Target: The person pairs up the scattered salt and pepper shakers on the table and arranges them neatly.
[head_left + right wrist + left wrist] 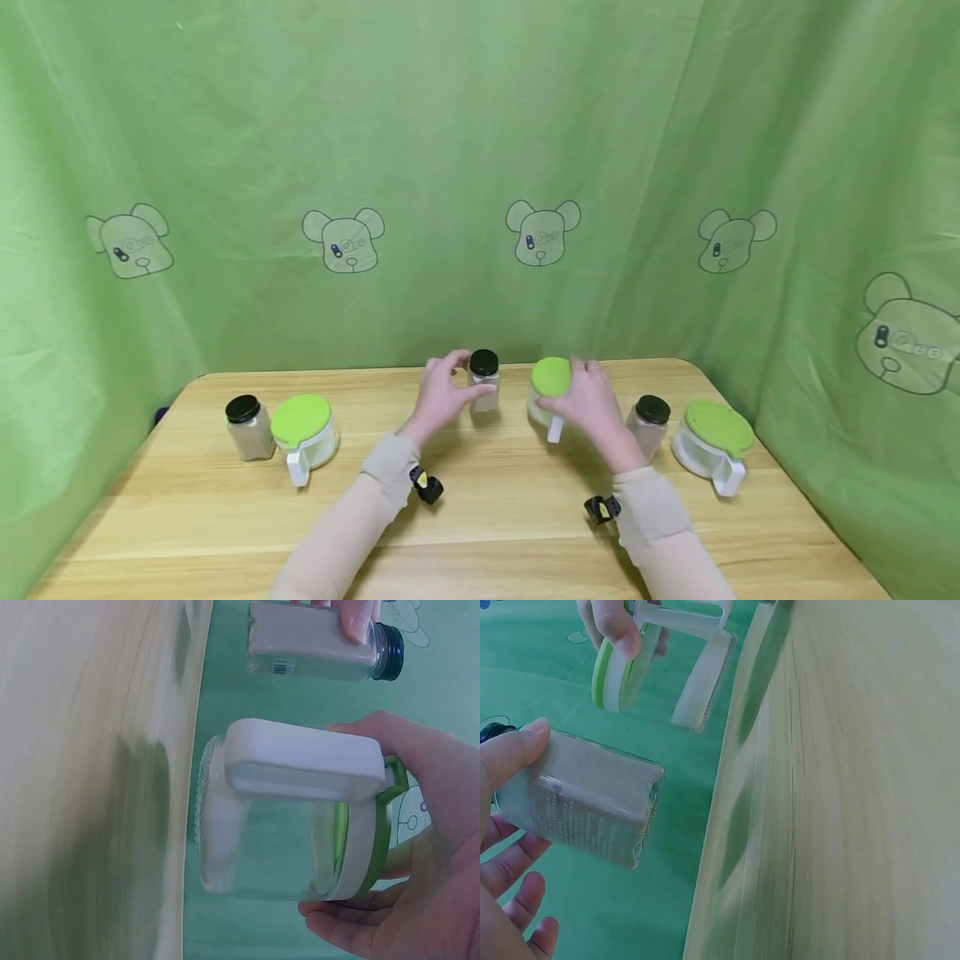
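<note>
My left hand (pixel 437 400) holds a clear spice jar (pixel 592 795) with a black lid, thumb on one side and fingers on the other. In the left wrist view the jar's base appears raised off the tabletop. To its right, my right hand (pixel 592 407) grips a glass seasoning pot (pixel 277 847) near its green lid (pixel 551 377). The pot has a white handle (pixel 304 757) and pale contents at its bottom. Its base also looks lifted, with a shadow on the wood beside it.
On the wooden table (pixel 487 525), another black-lidded jar (pixel 253 435) and green-lidded pot (pixel 302 419) stand at the left. A similar jar (pixel 647 429) and pot (pixel 717 429) stand at the right, the jar partly behind my right wrist. A green curtain (pixel 450 125) surrounds the table.
</note>
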Motion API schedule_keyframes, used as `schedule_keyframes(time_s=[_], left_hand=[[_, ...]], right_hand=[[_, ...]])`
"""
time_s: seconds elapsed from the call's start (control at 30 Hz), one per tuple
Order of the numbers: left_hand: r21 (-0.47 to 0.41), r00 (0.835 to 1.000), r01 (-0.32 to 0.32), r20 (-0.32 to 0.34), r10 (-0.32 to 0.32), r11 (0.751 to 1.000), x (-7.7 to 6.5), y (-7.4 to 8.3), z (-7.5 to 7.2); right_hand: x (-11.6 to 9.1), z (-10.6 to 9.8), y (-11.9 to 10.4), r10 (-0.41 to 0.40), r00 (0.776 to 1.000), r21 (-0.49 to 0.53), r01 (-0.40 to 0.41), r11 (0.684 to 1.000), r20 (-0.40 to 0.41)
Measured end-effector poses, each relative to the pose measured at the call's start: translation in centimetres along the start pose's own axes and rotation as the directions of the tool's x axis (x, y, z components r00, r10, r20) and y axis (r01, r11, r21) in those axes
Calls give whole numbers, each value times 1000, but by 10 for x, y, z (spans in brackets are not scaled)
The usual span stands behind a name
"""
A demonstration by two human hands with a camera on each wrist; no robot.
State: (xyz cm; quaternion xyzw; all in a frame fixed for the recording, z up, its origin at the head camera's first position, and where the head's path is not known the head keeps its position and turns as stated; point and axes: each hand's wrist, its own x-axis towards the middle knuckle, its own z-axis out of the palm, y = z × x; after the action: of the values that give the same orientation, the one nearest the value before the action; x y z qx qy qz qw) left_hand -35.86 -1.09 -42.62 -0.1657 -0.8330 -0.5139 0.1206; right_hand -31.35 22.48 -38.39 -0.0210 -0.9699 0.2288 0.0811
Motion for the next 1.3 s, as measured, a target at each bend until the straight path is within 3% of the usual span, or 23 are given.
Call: schedule_keyframes(time_s=[0.23,0.6,1.3], left_hand=[[8,1000,-7,-3,7,1000,-7,-1,-8],[7,1000,-22,0,22,1000,-19,3,-23],[19,999,-42,-12,42,999,-36,-10,-57]], right_hand=[[-2,2,-3,12,1000,17,-12,1000,8],[-6,5,-10,-42,999,5,42,999,2],[-14,18,-34,-108,994,26,108,994,4]])
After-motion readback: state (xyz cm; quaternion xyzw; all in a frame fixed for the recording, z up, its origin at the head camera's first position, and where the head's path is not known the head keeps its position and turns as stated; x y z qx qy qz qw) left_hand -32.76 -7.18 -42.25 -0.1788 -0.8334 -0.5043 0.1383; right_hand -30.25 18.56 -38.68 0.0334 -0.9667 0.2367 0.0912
